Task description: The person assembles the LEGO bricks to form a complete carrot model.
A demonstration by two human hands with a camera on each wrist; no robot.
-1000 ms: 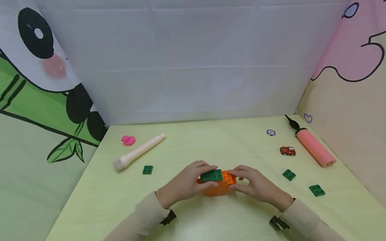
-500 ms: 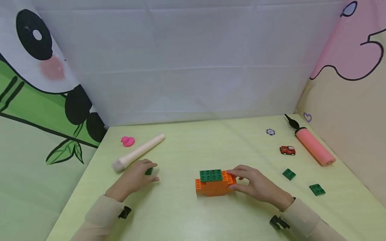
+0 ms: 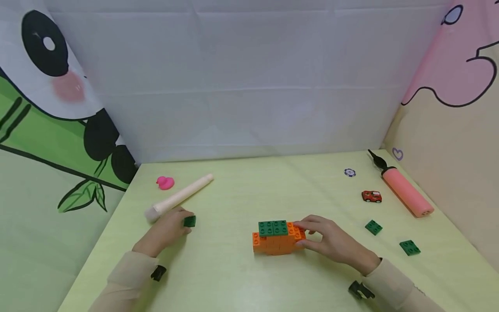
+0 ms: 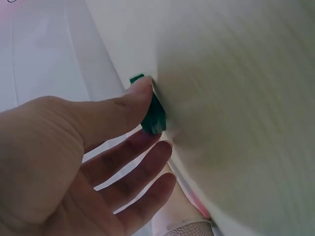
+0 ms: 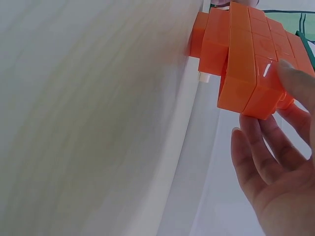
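Note:
At the left of the table, my left hand [image 3: 166, 229] pinches a green toy building brick [image 3: 189, 221] between thumb and fingers. The left wrist view shows that green brick [image 4: 154, 115] tipped on edge, with the thumb across its near side. In the middle of the table stands an orange block structure [image 3: 278, 245] with green bricks [image 3: 273, 228] on top. My right hand [image 3: 331, 238] grips its right end, thumb in front and fingers behind. Stacked orange bricks [image 5: 261, 54] fill the upper right of the right wrist view, the thumb pressed against them.
Two loose green bricks [image 3: 409, 247] lie at the right. Behind them are a red toy car [image 3: 372, 196], a poker chip [image 3: 350, 172] and a pink hand pump [image 3: 407, 190]. A pale baton-like tube [image 3: 183, 195] lies beside my left hand, near a pink rubber duck [image 3: 165, 183].
My left hand has let go of the orange structure, moved left, and taken hold of the green brick lying there. My right hand has stayed on the structure.

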